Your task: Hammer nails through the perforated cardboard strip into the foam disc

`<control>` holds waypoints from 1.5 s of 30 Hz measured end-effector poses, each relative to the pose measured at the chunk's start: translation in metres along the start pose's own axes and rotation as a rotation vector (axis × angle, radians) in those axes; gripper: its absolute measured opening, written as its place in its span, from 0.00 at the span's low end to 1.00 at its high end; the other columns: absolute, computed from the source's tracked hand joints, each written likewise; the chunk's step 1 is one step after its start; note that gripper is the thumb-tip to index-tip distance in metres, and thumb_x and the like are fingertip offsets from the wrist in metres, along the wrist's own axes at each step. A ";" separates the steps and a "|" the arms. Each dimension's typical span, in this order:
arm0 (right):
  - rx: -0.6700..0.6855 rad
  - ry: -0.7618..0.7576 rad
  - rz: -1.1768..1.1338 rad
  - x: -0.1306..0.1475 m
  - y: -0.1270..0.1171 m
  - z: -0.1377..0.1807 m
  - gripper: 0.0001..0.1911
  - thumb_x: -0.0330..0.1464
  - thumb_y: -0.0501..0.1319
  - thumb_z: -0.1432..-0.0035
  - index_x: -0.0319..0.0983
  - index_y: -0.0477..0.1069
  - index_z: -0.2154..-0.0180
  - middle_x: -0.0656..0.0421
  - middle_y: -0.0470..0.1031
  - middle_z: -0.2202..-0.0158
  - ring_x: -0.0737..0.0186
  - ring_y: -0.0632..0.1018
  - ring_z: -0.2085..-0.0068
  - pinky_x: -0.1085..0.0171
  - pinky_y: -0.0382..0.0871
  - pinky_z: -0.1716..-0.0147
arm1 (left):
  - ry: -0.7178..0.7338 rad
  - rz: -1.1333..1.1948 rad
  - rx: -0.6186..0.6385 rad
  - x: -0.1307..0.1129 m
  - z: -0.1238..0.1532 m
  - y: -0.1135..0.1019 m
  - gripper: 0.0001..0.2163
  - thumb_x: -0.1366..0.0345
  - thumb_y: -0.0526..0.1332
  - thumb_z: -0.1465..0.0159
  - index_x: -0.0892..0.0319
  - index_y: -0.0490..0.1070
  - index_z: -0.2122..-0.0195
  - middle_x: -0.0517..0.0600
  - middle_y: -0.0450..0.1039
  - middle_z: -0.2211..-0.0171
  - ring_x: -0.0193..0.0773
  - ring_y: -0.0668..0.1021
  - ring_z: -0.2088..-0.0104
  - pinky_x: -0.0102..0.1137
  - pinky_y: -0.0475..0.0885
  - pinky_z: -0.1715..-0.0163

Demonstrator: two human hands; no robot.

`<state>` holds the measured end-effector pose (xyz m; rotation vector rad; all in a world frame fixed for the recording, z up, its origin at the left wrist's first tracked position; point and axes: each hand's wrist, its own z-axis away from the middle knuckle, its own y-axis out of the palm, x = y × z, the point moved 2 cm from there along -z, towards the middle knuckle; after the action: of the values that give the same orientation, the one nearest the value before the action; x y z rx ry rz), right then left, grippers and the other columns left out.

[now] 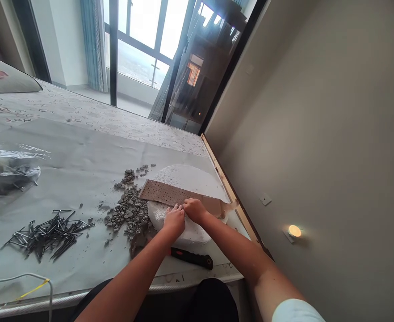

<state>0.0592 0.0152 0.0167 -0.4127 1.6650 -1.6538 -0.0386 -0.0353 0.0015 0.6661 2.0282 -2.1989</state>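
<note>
A long brown strip [165,193], dotted with rows of small holes over its left part, lies across a round white foam block [183,174]. At the strip's near edge my left hand [175,220] and my right hand [194,210] meet, almost touching. My left fingers are bent and press together on that edge. The right hand is curled closed on the strip just beside it; its fingertips are hidden. Below my hands lies a black tool handle [193,258] with a red mark, its other end hidden behind my left forearm.
Grey rubble [128,212] is scattered left of the foam. Further left is a heap of dark nails [48,235], with a clear plastic bag [9,174] behind it. A white cable [23,276] runs at the near left. A wooden edge rail [222,174] borders the wall.
</note>
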 end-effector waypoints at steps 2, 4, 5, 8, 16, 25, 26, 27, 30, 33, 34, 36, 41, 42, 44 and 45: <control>0.007 -0.006 0.011 0.001 -0.001 -0.001 0.12 0.23 0.52 0.42 0.33 0.74 0.64 0.48 0.75 0.62 0.56 0.75 0.60 0.63 0.66 0.62 | 0.000 -0.001 0.004 0.000 0.000 0.001 0.21 0.75 0.49 0.41 0.64 0.67 0.48 0.61 0.62 0.41 0.48 0.59 0.38 0.51 0.53 0.42; 0.013 -0.011 0.021 0.002 -0.001 -0.002 0.12 0.23 0.52 0.42 0.33 0.74 0.63 0.48 0.74 0.62 0.55 0.75 0.60 0.63 0.66 0.63 | 0.003 0.002 0.003 -0.001 0.000 0.000 0.21 0.75 0.49 0.41 0.65 0.67 0.47 0.61 0.62 0.42 0.48 0.59 0.38 0.50 0.53 0.42; 0.017 -0.012 0.024 0.003 -0.001 -0.002 0.12 0.23 0.51 0.42 0.33 0.74 0.64 0.47 0.74 0.62 0.55 0.75 0.60 0.63 0.66 0.63 | 0.003 0.006 0.003 -0.001 0.000 0.000 0.21 0.75 0.49 0.42 0.64 0.66 0.47 0.61 0.62 0.41 0.47 0.59 0.38 0.50 0.53 0.42; 0.033 -0.016 0.028 0.003 -0.002 -0.002 0.13 0.23 0.51 0.42 0.33 0.74 0.63 0.47 0.74 0.61 0.56 0.75 0.61 0.63 0.66 0.65 | -0.007 0.014 0.010 -0.001 0.001 -0.001 0.22 0.76 0.50 0.42 0.64 0.66 0.46 0.60 0.61 0.41 0.47 0.58 0.37 0.49 0.53 0.41; 0.029 0.078 -0.015 -0.003 -0.011 -0.005 0.13 0.26 0.50 0.40 0.33 0.72 0.60 0.47 0.74 0.60 0.57 0.76 0.62 0.64 0.67 0.66 | -0.008 0.019 0.017 -0.002 0.003 -0.004 0.22 0.76 0.50 0.43 0.63 0.66 0.47 0.60 0.62 0.41 0.46 0.59 0.38 0.50 0.54 0.41; -0.032 0.200 -0.161 -0.014 -0.034 -0.004 0.12 0.27 0.50 0.40 0.35 0.72 0.62 0.51 0.75 0.61 0.61 0.76 0.64 0.66 0.65 0.67 | -0.002 0.025 0.018 0.000 0.001 -0.005 0.19 0.76 0.50 0.42 0.64 0.67 0.50 0.61 0.63 0.42 0.46 0.60 0.38 0.47 0.56 0.43; -0.054 0.210 -0.180 -0.016 -0.040 -0.002 0.13 0.27 0.49 0.39 0.34 0.72 0.61 0.50 0.74 0.60 0.60 0.76 0.63 0.66 0.65 0.67 | 0.003 0.031 0.007 0.000 0.001 -0.006 0.18 0.76 0.50 0.42 0.64 0.68 0.51 0.61 0.65 0.44 0.46 0.61 0.39 0.46 0.56 0.43; -0.075 0.215 -0.202 -0.019 -0.046 0.000 0.13 0.27 0.49 0.38 0.34 0.71 0.60 0.50 0.74 0.60 0.60 0.75 0.62 0.66 0.64 0.66 | 0.005 0.039 -0.007 0.001 0.001 -0.008 0.17 0.76 0.50 0.42 0.64 0.68 0.53 0.61 0.67 0.46 0.46 0.63 0.40 0.45 0.57 0.44; -0.113 0.179 -0.279 -0.024 -0.063 0.006 0.12 0.28 0.51 0.38 0.35 0.73 0.61 0.52 0.75 0.60 0.62 0.75 0.62 0.67 0.64 0.64 | -0.062 0.084 -0.077 0.001 0.003 -0.016 0.13 0.73 0.50 0.41 0.62 0.69 0.58 0.59 0.74 0.56 0.45 0.72 0.48 0.40 0.64 0.49; -0.117 0.095 -0.364 -0.019 -0.072 0.010 0.09 0.28 0.56 0.41 0.36 0.75 0.64 0.56 0.77 0.63 0.66 0.75 0.64 0.71 0.63 0.65 | -0.108 0.141 -0.221 0.002 0.005 -0.023 0.13 0.67 0.51 0.38 0.62 0.67 0.54 0.56 0.75 0.59 0.44 0.75 0.54 0.37 0.66 0.52; -0.118 0.072 -0.388 -0.016 -0.074 0.011 0.08 0.28 0.57 0.41 0.36 0.75 0.65 0.57 0.77 0.64 0.67 0.75 0.65 0.72 0.63 0.66 | -0.096 0.151 -0.267 0.002 0.006 -0.024 0.14 0.66 0.50 0.37 0.62 0.67 0.53 0.56 0.74 0.57 0.44 0.74 0.53 0.36 0.65 0.51; -0.125 0.037 -0.426 -0.011 -0.073 0.013 0.07 0.29 0.59 0.42 0.36 0.76 0.66 0.58 0.78 0.65 0.68 0.75 0.65 0.73 0.64 0.66 | -0.068 0.150 -0.310 0.003 0.006 -0.024 0.15 0.64 0.47 0.34 0.61 0.69 0.54 0.57 0.73 0.53 0.44 0.71 0.48 0.37 0.62 0.47; -0.172 0.094 -0.372 -0.014 -0.053 0.020 0.13 0.33 0.55 0.38 0.36 0.73 0.54 0.56 0.77 0.60 0.68 0.76 0.60 0.73 0.65 0.61 | -0.011 0.067 -0.276 0.006 0.005 -0.020 0.17 0.68 0.43 0.33 0.61 0.73 0.58 0.57 0.73 0.51 0.44 0.66 0.42 0.40 0.59 0.43; -0.175 0.124 -0.334 -0.016 -0.046 0.022 0.14 0.32 0.53 0.37 0.36 0.72 0.54 0.55 0.77 0.58 0.68 0.76 0.59 0.72 0.65 0.60 | 0.033 0.041 -0.255 0.004 0.005 -0.018 0.17 0.69 0.44 0.34 0.61 0.73 0.59 0.57 0.72 0.50 0.44 0.65 0.41 0.41 0.58 0.42; -0.157 0.159 -0.266 -0.019 -0.031 0.023 0.14 0.29 0.51 0.37 0.35 0.74 0.58 0.53 0.76 0.59 0.65 0.75 0.59 0.69 0.66 0.60 | 0.125 -0.010 -0.188 0.000 0.004 -0.013 0.15 0.72 0.46 0.35 0.62 0.73 0.59 0.56 0.71 0.48 0.45 0.64 0.40 0.42 0.56 0.41; -0.139 0.160 -0.241 -0.020 -0.023 0.024 0.13 0.28 0.52 0.38 0.35 0.76 0.62 0.52 0.76 0.61 0.63 0.75 0.60 0.68 0.66 0.61 | 0.160 -0.032 -0.151 -0.002 0.004 -0.010 0.15 0.72 0.47 0.36 0.62 0.73 0.59 0.56 0.70 0.47 0.45 0.64 0.40 0.42 0.55 0.41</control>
<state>0.0825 0.0092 0.0469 -0.5824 1.9176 -1.7895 -0.0416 -0.0380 0.0119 0.8206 2.2690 -2.0415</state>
